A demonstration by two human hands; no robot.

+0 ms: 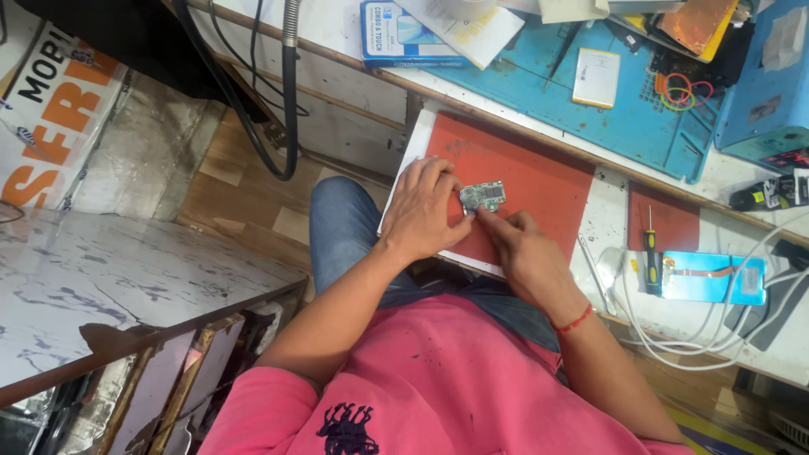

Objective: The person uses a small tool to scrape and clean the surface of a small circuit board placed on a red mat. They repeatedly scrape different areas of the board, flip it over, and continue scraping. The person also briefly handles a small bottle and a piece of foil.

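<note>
A small green circuit board (482, 195) lies on a red mat (539, 181) at the near edge of the workbench. My left hand (424, 211) rests flat on the mat, its fingertips touching the board's left side. Fingers of my right hand (524, 251) press at the board's lower edge; a red thread circles that wrist. Whether the right fingers pinch a small tool I cannot tell.
A screwdriver with a black-and-yellow handle (650, 257) and a blue-backed phone (715, 278) lie right of the mat among white cables (674, 341). Behind are a blue work mat (628, 109), a white battery (597, 77), rubber bands (684, 91). A marble-topped table (109, 286) stands at left.
</note>
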